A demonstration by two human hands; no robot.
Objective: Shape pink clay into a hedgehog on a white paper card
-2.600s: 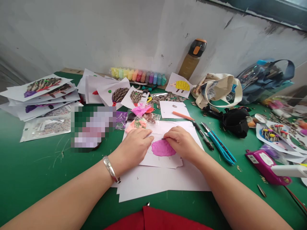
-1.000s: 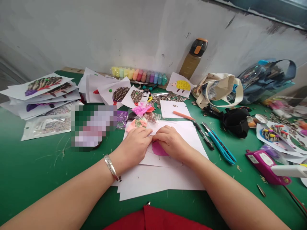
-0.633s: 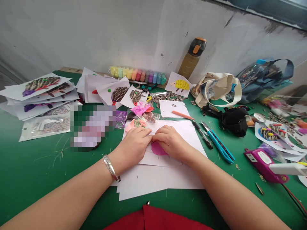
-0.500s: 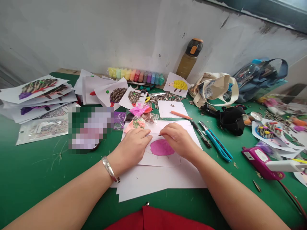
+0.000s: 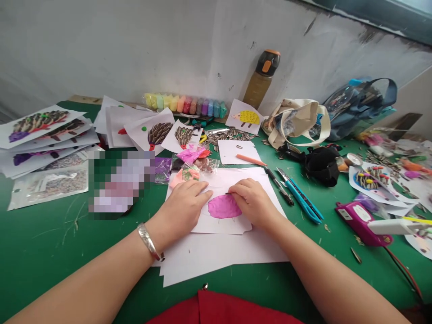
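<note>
A pink oval patch [image 5: 224,207] lies on a white sheet [image 5: 206,226], with thin drawn lines beneath it. My right hand [image 5: 254,201] pinches a small dark sliver, perhaps a sunflower seed, at the patch's upper right edge. On the sheet's left side rests my left hand [image 5: 185,208], its fingers bent and fairly close together; whether anything is under them is hidden. More white paper [image 5: 219,252] lies underneath. Just beyond my left hand are a peach clay packet [image 5: 184,176] and a bright pink one [image 5: 191,154].
A blue cutter [image 5: 302,198], a black pen [image 5: 279,186] and an orange pen [image 5: 249,159] lie to the right. Sunflower seeds [image 5: 232,135] are piled behind. A magenta glue gun [image 5: 362,222] sits far right, stacked pictures [image 5: 43,130] far left, a bottle [image 5: 261,78] by the wall.
The whole view has shifted slightly. My right hand has moved a little, and the dark sliver now sits at the pink patch's upper right edge. My left hand stays on the sheet.
</note>
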